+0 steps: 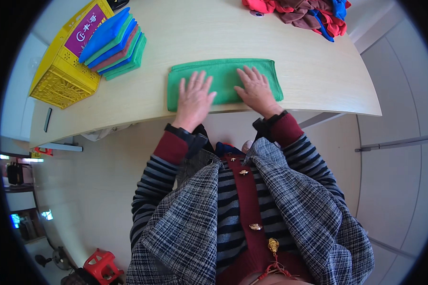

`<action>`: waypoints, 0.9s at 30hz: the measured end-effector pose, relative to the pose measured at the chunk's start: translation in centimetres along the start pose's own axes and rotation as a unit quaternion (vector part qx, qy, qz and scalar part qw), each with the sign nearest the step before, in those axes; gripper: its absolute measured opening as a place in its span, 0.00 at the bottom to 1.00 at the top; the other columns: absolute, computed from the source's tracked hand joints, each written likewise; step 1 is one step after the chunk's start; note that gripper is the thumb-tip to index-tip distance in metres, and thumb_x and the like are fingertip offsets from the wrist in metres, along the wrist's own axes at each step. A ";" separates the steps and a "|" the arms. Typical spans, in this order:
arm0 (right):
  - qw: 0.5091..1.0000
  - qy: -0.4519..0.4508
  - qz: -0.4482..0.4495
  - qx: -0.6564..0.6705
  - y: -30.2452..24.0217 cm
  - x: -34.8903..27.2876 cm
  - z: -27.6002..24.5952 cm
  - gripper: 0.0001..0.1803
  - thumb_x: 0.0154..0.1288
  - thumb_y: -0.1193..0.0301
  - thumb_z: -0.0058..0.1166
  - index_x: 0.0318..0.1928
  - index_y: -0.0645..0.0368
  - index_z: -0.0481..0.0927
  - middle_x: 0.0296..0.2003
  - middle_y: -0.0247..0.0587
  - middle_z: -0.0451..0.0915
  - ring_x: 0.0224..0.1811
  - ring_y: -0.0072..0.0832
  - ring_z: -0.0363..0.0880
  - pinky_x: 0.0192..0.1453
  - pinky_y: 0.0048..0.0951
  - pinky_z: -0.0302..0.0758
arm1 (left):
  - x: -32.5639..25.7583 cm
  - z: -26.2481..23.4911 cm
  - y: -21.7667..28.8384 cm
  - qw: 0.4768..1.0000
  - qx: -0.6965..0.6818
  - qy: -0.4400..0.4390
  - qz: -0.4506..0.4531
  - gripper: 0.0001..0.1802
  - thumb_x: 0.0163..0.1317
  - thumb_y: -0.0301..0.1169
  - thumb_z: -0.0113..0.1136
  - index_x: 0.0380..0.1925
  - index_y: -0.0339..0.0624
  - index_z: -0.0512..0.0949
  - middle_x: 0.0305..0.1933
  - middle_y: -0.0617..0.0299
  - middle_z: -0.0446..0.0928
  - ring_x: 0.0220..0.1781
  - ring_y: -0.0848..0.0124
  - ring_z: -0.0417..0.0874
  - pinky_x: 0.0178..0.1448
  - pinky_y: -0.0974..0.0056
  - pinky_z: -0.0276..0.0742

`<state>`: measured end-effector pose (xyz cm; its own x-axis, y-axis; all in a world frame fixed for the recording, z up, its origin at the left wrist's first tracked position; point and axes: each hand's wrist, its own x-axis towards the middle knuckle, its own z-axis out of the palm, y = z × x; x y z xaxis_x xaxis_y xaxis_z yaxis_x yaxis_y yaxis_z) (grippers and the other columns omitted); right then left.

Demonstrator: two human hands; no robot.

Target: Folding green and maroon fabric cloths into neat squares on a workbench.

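Note:
A green cloth [222,71], folded into a wide rectangle, lies flat along the near edge of the table. My left hand [194,100] presses on its left part with the fingers spread. On its right part rests my right hand [257,91], palm down, fingers stretched out and a little apart. Neither hand grips anything. Behind and to the left stands a stack of folded cloths [116,45] in blue, green and brown, leaning beside the yellow basket.
A yellow plastic basket [71,76] with a purple panel stands at the table's left end. A dark flat object [48,119] lies near it. Crumpled red, brown and blue cloths [304,16] are heaped at the far right. A red stool [102,266] stands on the floor, lower left.

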<state>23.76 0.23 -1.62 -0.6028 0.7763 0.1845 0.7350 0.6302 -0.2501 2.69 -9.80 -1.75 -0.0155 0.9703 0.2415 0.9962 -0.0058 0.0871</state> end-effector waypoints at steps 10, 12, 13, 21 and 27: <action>0.996 0.074 -0.030 -0.045 -0.2 -2.6 1.1 0.28 0.77 0.57 0.46 0.73 0.49 0.67 0.74 0.44 0.66 0.77 0.48 0.59 0.79 0.54 0.54 | -1.6 0.1 1.7 0.996 -0.051 0.012 0.076 0.31 0.74 0.45 0.52 0.72 0.42 0.66 0.78 0.53 0.62 0.80 0.56 0.59 0.81 0.44 0.51; 0.995 0.078 -0.023 -0.052 1.0 -2.8 0.5 0.28 0.77 0.57 0.45 0.73 0.49 0.67 0.74 0.43 0.66 0.77 0.48 0.59 0.79 0.54 0.54 | -1.8 -0.3 0.7 0.999 -0.038 0.011 0.029 0.31 0.74 0.45 0.52 0.72 0.41 0.66 0.79 0.53 0.62 0.81 0.56 0.59 0.81 0.45 0.51; 0.996 0.076 -0.008 -0.054 1.7 -3.0 0.2 0.28 0.77 0.57 0.45 0.73 0.49 0.67 0.74 0.43 0.65 0.78 0.48 0.58 0.79 0.53 0.54 | -2.0 -0.5 0.1 0.999 -0.031 0.011 0.005 0.32 0.74 0.45 0.52 0.72 0.40 0.66 0.79 0.53 0.61 0.81 0.56 0.59 0.81 0.46 0.51; 0.988 0.071 0.108 -0.079 7.7 -5.4 -0.8 0.28 0.77 0.57 0.44 0.73 0.49 0.67 0.74 0.45 0.65 0.78 0.48 0.57 0.80 0.54 0.53 | -3.2 -1.0 -6.3 0.989 -0.053 0.004 -0.139 0.33 0.71 0.45 0.57 0.71 0.38 0.66 0.73 0.47 0.68 0.73 0.49 0.68 0.75 0.50 0.63; 0.986 0.103 0.071 -0.108 4.5 -2.8 -1.6 0.29 0.77 0.57 0.44 0.73 0.53 0.67 0.74 0.48 0.64 0.78 0.50 0.57 0.79 0.56 0.54 | -0.2 -1.6 -6.4 0.971 -0.036 0.011 -0.237 0.32 0.64 0.44 0.65 0.61 0.34 0.73 0.59 0.42 0.79 0.60 0.49 0.80 0.62 0.48 0.76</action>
<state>29.30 0.93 -1.73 -0.4303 0.8295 0.3561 0.8695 0.4869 -0.0836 -3.79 -10.30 -0.85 -0.4727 0.8631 0.1778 0.8684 0.4220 0.2605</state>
